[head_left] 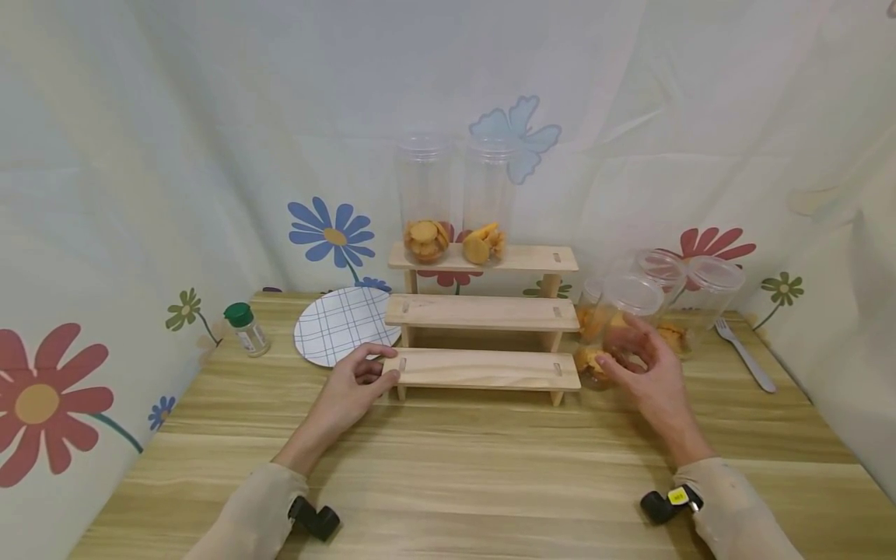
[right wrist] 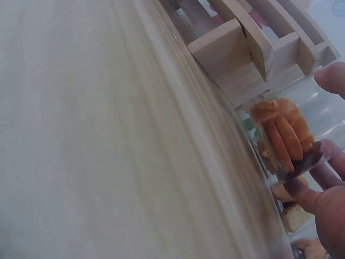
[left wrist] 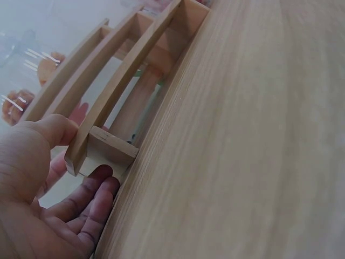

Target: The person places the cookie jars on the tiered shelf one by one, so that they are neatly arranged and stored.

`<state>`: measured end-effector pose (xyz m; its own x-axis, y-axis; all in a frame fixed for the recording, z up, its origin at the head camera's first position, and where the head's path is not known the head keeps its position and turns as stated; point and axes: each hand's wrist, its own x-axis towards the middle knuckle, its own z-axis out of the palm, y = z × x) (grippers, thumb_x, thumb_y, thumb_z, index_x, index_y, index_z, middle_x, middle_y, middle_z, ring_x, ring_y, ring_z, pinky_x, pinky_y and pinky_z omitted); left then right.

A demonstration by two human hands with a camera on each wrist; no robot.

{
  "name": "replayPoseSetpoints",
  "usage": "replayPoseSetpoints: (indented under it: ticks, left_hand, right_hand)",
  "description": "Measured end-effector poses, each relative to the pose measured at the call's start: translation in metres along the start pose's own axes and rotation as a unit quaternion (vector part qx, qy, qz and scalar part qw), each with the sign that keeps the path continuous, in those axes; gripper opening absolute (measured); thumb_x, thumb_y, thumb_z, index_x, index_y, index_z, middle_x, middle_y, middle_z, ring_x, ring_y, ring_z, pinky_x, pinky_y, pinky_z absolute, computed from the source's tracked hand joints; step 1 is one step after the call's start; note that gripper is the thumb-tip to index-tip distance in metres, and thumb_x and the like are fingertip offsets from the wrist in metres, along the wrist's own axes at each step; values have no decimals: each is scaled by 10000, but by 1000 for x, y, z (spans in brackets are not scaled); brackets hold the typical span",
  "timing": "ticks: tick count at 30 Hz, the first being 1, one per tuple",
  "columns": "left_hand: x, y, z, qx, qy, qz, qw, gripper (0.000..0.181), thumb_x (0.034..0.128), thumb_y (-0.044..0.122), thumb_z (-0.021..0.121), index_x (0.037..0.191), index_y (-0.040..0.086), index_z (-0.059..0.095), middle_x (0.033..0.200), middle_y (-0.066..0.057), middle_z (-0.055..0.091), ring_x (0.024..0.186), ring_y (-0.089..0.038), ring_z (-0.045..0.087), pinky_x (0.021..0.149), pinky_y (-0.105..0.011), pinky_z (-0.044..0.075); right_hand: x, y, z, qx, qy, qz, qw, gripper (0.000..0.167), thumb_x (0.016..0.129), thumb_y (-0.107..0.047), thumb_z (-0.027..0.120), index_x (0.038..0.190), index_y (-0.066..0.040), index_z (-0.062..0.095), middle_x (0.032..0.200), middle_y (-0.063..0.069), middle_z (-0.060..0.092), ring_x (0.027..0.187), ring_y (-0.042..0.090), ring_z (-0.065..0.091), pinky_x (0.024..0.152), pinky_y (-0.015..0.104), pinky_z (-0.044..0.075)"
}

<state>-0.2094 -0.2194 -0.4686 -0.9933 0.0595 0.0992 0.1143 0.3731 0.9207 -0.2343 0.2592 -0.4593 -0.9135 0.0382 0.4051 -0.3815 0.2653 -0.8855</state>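
A three-tier wooden display rack [head_left: 483, 311] stands on the table. My left hand [head_left: 353, 385] holds the left end of its lowest shelf [left wrist: 116, 86], thumb on one side and fingers curled near the leg. To the right of the rack, my right hand [head_left: 651, 373] grips a clear lidded jar [head_left: 595, 367] with cookies at its bottom. In the right wrist view this jar [right wrist: 285, 135] leans beside the rack's end, between thumb and fingers. Two similar cookie jars, a left one [head_left: 425, 239] and a right one [head_left: 484, 243], stand on the top shelf.
Behind my right hand are several more clear jars [head_left: 710, 288]. A fork [head_left: 745, 358] lies at the far right. On the left are a checked oval plate [head_left: 336, 327] and a green-capped shaker [head_left: 248, 330]. A flowered curtain [head_left: 210, 155] surrounds the wooden table [head_left: 455, 474].
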Motion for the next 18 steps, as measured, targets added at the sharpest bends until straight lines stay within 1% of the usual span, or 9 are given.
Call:
replayPoseSetpoints:
  ticks: [5, 8, 10, 12, 15, 18]
  left_hand:
    - [0, 1, 0, 24, 24, -5, 10000, 348, 1051, 273, 813, 1369, 172, 710, 1151, -118, 764, 1074, -240, 680, 927, -282, 530]
    - [0, 1, 0, 17, 11, -1, 10000, 347, 1052, 272, 812, 1368, 172, 710, 1149, -120, 760, 1070, -242, 679, 920, -284, 530]
    - [0, 1, 0, 9, 2, 2, 10000, 346, 1051, 270, 812, 1366, 170, 710, 1146, -122, 757, 1067, -244, 676, 917, -284, 529]
    - [1, 1, 0, 13, -4, 2, 10000, 345, 1051, 270, 812, 1365, 170, 711, 1145, -121, 757, 1066, -241, 675, 918, -282, 528]
    - [1, 1, 0, 17, -2, 3, 10000, 341, 1052, 265, 812, 1362, 165, 712, 1143, -122, 758, 1062, -238, 674, 918, -277, 527]
    - [0, 0, 0, 27, -3, 12, 10000, 337, 1053, 258, 811, 1360, 161, 712, 1132, -125, 762, 1045, -238, 676, 895, -275, 529]
  right_hand:
    - [3, -7, -3, -111, 113, -51, 9999, 755, 946, 59, 852, 1613, -12, 507, 1283, 56, 722, 1161, 118, 707, 961, 170, 572]
    - [4, -13, -5, -284, 174, -79, 9994, 740, 961, 21, 855, 1617, -51, 521, 1298, 72, 711, 1165, 119, 703, 953, 159, 567]
    - [6, -17, -7, -309, 196, -78, 9993, 728, 970, 1, 854, 1617, -75, 530, 1300, 79, 706, 1161, 117, 702, 951, 153, 563]
    - [7, -22, -9, -218, 215, -68, 9995, 719, 970, 4, 852, 1611, -89, 541, 1292, 70, 704, 1153, 111, 710, 958, 150, 560]
    - [10, -28, -14, 62, 254, -85, 9996, 722, 955, 48, 847, 1601, -90, 555, 1254, 49, 700, 1126, 109, 726, 962, 159, 565]
    - [15, -36, -18, -21, 327, -232, 9992, 743, 947, 63, 846, 1610, -105, 557, 1225, 19, 699, 1095, 98, 734, 953, 156, 565]
